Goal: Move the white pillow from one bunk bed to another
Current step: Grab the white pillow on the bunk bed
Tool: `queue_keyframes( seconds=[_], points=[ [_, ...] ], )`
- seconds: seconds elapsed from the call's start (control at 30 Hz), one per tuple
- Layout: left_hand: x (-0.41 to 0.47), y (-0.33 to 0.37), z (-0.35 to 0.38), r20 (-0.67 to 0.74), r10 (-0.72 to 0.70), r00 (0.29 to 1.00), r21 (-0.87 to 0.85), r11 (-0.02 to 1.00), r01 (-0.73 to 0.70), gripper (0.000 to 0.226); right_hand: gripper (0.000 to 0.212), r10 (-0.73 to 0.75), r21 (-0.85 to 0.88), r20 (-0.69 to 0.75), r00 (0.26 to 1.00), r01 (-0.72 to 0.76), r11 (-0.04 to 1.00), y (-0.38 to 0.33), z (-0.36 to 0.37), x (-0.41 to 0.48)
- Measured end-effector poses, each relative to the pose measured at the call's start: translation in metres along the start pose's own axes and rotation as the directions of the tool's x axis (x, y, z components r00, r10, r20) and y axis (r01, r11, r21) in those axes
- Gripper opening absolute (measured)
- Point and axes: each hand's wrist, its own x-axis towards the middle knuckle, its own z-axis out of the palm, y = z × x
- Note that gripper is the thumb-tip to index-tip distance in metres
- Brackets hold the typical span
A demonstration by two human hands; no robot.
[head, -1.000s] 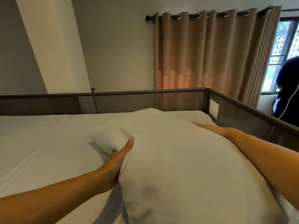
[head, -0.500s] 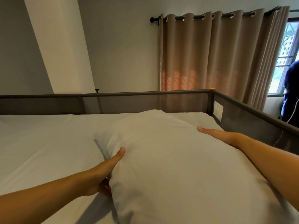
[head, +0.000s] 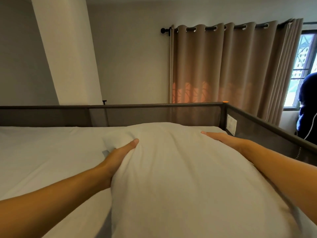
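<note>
The white pillow (head: 180, 172) is lain on the sheeted bunk bed (head: 42, 152) near its mesh rail (head: 154, 114), clamped at its sides by the left hand (head: 118, 157) and right hand (head: 223, 139) (fingers hidden beneath), its near end cut off, the rail's white label (head: 231, 124) unreadable.
</note>
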Motion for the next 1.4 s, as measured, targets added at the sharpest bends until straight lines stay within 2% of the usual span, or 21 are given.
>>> queue_keyframes(
  seconds=[0.03, 0.13, 0.27, 0.37, 0.43, 0.5, 0.6, 0.63, 0.7, 0.77, 0.83, 1.0, 1.13, 1.33, 1.4],
  points=[
    [0.002, 0.003, -0.006, -0.016, -0.006, 1.000, 0.012, 1.000, 0.007, 0.087, 0.060, 0.020, -0.017, 0.041, 0.999, -0.019, 1.000, 0.001, -0.003, 0.004],
    [0.008, 0.003, -0.023, -0.011, -0.032, 0.999, 0.080, 0.996, 0.033, 0.080, 0.064, 0.087, -0.009, 0.026, 0.996, -0.087, 0.996, 0.015, 0.001, 0.008],
    [0.004, -0.014, -0.033, 0.030, -0.110, 0.993, 0.208, 0.973, 0.102, 0.069, 0.065, 0.063, -0.106, -0.010, 0.998, -0.064, 0.992, 0.043, 0.014, 0.020],
    [0.004, -0.028, -0.040, 0.006, -0.170, 0.985, 0.253, 0.954, 0.163, 0.097, 0.066, 0.102, -0.010, 0.004, 0.995, -0.102, 0.995, 0.044, 0.022, 0.024],
    [0.007, -0.028, -0.034, -0.065, -0.156, 0.986, 0.174, 0.971, 0.166, 0.116, 0.063, -0.012, -0.167, -0.092, 0.996, -0.004, 0.986, 0.036, 0.034, 0.025],
    [0.011, -0.019, -0.022, -0.144, -0.069, 0.987, 0.127, 0.988, 0.087, 0.121, 0.060, -0.169, -0.298, -0.155, 0.973, 0.117, 0.947, 0.023, 0.049, 0.029],
    [0.015, -0.002, -0.010, -0.146, 0.079, 0.986, 0.198, 0.979, -0.050, 0.140, 0.068, -0.203, -0.136, -0.147, 0.968, 0.184, 0.973, -0.004, 0.055, 0.033],
    [0.015, 0.003, -0.010, -0.136, 0.136, 0.981, 0.223, 0.969, -0.103, 0.139, 0.075, -0.244, -0.111, -0.172, 0.955, 0.227, 0.968, -0.011, 0.054, 0.033],
    [0.012, 0.015, -0.011, -0.114, 0.252, 0.961, 0.270, 0.939, -0.214, 0.119, 0.090, -0.327, -0.118, -0.117, 0.938, 0.314, 0.942, -0.018, 0.050, 0.030],
    [0.010, 0.029, -0.015, -0.060, 0.387, 0.920, 0.343, 0.874, -0.346, 0.106, 0.087, -0.383, -0.148, -0.039, 0.923, 0.374, 0.916, -0.026, 0.048, 0.021],
    [0.005, 0.044, -0.022, 0.001, 0.483, 0.875, 0.419, 0.795, -0.439, 0.103, 0.085, -0.434, -0.186, 0.008, 0.901, 0.427, 0.885, -0.038, 0.048, 0.012],
    [-0.006, 0.064, -0.052, 0.115, 0.534, 0.838, 0.456, 0.721, -0.522, 0.086, 0.070, -0.582, -0.303, 0.039, 0.812, 0.565, 0.768, -0.065, 0.058, -0.016],
    [-0.012, 0.044, -0.062, 0.182, 0.536, 0.824, 0.552, 0.637, -0.537, 0.080, 0.069, -0.607, -0.397, 0.040, 0.794, 0.570, 0.719, -0.044, 0.074, -0.018],
    [-0.011, 0.027, -0.059, 0.184, 0.501, 0.846, 0.591, 0.631, -0.502, 0.103, 0.074, -0.589, -0.395, 0.077, 0.805, 0.567, 0.723, -0.027, 0.089, -0.012],
    [-0.010, 0.027, -0.057, 0.193, 0.493, 0.849, 0.596, 0.628, -0.500, 0.105, 0.068, -0.581, -0.392, 0.110, 0.807, 0.572, 0.720, -0.028, 0.090, -0.011]
  ],
)
